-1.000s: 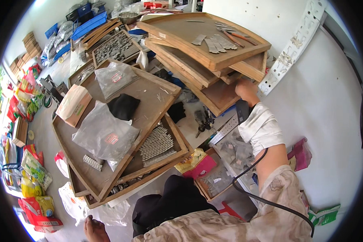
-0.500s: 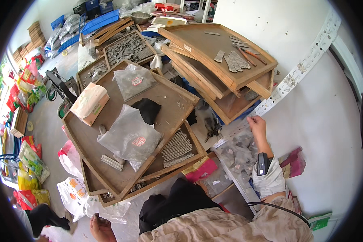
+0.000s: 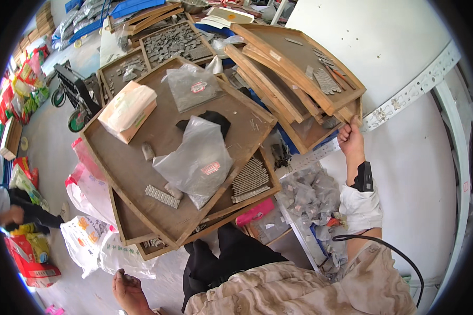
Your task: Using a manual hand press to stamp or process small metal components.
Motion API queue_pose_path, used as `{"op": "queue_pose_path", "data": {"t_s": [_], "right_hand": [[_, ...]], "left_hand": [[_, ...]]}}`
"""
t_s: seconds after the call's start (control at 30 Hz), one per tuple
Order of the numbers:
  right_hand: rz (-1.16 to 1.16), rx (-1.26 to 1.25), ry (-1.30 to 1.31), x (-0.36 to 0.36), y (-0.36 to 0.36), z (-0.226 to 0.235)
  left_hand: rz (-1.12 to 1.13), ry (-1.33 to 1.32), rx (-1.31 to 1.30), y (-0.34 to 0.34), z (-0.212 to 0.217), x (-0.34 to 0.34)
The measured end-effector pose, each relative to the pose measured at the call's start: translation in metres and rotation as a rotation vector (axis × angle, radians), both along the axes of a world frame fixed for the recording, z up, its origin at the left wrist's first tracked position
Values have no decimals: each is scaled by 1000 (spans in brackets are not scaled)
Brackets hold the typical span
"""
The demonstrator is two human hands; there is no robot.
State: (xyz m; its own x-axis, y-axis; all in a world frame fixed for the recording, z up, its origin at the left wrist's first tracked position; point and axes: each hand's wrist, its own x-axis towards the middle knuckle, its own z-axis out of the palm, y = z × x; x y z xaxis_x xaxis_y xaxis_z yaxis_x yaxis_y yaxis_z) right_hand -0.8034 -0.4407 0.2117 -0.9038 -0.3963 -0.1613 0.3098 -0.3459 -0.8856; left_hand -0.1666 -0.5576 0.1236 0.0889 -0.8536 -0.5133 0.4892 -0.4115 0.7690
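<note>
The right hand [image 3: 350, 140] grips the corner of the tray stack [image 3: 299, 79] above it – nothing lifted yet – while the left hand [image 3: 129, 291] hangs loose, holding nothing.

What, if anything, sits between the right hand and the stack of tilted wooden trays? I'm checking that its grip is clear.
Nothing visible does. The right hand is already at the lower corner of the stack of tilted wooden trays, fingers against the edge. The perforated white metal strip runs just beside the hand, not between them.
</note>
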Motion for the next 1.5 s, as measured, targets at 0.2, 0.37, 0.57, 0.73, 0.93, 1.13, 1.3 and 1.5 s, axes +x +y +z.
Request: {"op": "queue_pose_path", "data": {"t_s": [0.2,0.37,0.57,0.73,0.93,1.13,1.3,1.5], "right_hand": [[-132,-79,-62,-13,2,6],[-309,-72,-110,-26,-2,21],[-354,-39,-56,-26,-2,32],[-319,35,161,-11,-20,68],[-433,87,79,-8,-25,65],[-372,149,-20,-27,-3,16],[-325,102,-27,-4,2,2],[-82,232,-85,28,48,-21]], "left_hand": [[61,58,81,-2,-11,29],[49,-51,66,-6,-32,38],[-11,-43,7,-24,-25,30],[-37,-41,3,-39,-33,33],[-15,-54,49,-46,-47,27],[-147,62,-26,-57,-69,57],[-87,66,31,-57,-19,22],[-36,38,12,-58,-2,13]]}}
